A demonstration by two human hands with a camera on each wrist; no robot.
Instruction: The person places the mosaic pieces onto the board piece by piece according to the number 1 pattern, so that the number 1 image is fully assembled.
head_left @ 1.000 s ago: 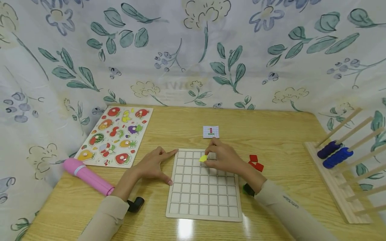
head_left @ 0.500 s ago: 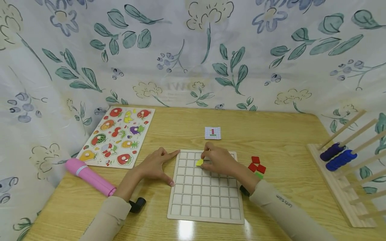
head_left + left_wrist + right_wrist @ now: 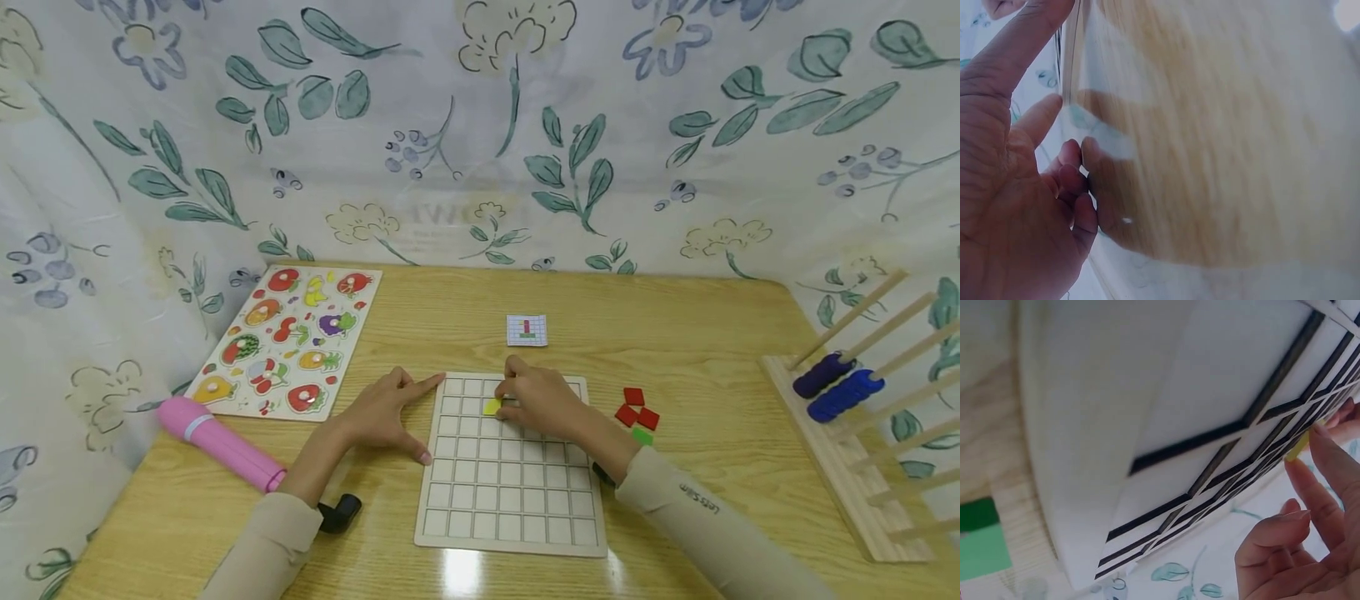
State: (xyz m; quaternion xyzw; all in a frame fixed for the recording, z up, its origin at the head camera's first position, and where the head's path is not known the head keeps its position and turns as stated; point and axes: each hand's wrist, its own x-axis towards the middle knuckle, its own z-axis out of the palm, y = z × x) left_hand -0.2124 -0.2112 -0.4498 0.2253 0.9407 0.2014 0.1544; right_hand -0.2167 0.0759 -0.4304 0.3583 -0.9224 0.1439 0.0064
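Observation:
A pale wooden grid board (image 3: 487, 500) lies flat on the table in the head view. My right hand (image 3: 551, 407) pinches a small yellow square tile (image 3: 491, 407) between thumb and index finger, right at the second row from the top, third column from the left. In the right wrist view the yellow tile (image 3: 1297, 447) shows tilted between the fingertips, low over the grid. My left hand (image 3: 377, 412) rests at the board's left side, its index finger at the top-left corner and its thumb lower on the edge. Its other fingers curl loosely in the left wrist view.
A small pattern card (image 3: 527, 331) lies behind the board. Red tiles (image 3: 634, 397) and a green tile (image 3: 642, 436) sit to its right. A fruit puzzle (image 3: 285, 342) and a pink tube (image 3: 221, 443) are at left, a pegged wooden rack (image 3: 832, 458) at right.
My right hand has moved left and slightly nearer with the yellow tile, down to the grid. The green tile has come into view beside the right wrist. My left hand stays put.

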